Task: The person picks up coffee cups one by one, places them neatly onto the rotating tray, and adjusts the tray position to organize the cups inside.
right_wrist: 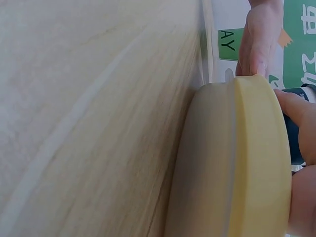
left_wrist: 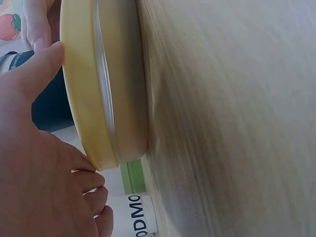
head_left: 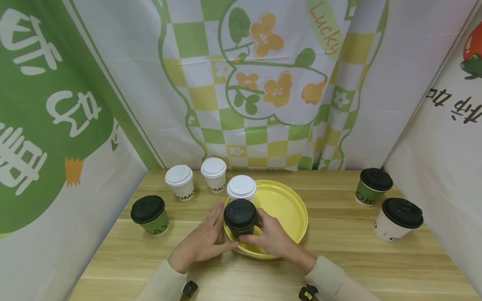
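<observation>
In the head view my right hand (head_left: 276,235) holds a dark paper coffee cup (head_left: 241,230) with a black lid, thumb on its near side and fingers on the right. The cup is over the left part of a yellow round tray (head_left: 290,209). My left hand (head_left: 201,242) lies along the tray's left rim, thumb and fingers spread and touching it. The left wrist view shows that hand's thumb (left_wrist: 42,69) against the rim and its other fingertips bent beside it. Just behind the dark cup is a white-lidded cup (head_left: 241,187), its lower part hidden.
Two white cups (head_left: 179,182) (head_left: 214,174) stand at the back left, with a black-lidded green cup (head_left: 149,214) nearer. On the right are another green cup (head_left: 373,186) and a black-lidded white cup (head_left: 397,219). Printed curtains (head_left: 263,83) close off the wooden table (head_left: 339,251).
</observation>
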A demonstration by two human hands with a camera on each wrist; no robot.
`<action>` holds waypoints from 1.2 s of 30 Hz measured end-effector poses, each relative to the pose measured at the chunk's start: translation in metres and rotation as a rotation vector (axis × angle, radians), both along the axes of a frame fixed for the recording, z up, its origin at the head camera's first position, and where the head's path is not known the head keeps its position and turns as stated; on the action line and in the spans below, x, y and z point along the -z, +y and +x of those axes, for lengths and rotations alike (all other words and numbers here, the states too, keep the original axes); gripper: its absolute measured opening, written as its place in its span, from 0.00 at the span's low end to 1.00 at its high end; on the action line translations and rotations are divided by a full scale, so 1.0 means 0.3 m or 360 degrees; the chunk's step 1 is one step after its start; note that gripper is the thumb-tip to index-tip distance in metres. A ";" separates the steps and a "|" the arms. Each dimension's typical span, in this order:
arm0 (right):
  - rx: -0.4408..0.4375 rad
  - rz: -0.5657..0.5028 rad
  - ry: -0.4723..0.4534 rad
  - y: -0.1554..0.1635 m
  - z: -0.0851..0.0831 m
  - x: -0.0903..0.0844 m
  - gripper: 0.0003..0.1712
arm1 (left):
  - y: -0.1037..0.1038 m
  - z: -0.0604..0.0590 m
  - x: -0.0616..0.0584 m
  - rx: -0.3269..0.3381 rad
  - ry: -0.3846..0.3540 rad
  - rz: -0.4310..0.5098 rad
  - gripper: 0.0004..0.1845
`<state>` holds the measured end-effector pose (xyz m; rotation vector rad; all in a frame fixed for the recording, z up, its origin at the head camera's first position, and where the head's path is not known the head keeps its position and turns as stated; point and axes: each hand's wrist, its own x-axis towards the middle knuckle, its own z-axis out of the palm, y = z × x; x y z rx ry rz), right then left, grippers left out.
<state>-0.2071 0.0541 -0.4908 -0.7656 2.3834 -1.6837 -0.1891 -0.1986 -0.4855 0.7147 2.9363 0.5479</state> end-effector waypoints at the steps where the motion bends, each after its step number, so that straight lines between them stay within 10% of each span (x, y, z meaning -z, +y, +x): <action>1: 0.0003 0.0003 -0.0002 0.001 0.000 -0.001 0.43 | 0.001 0.000 0.000 0.0000 -0.0001 0.0000 0.60; 20: 0.0016 0.0195 0.0089 0.042 0.012 -0.014 0.45 | 0.001 -0.008 0.002 0.0007 -0.0018 0.0024 0.60; 36: 0.0297 0.0363 0.0022 0.295 0.066 -0.107 0.50 | -0.018 -0.038 -0.001 0.0093 -0.0006 0.0022 0.59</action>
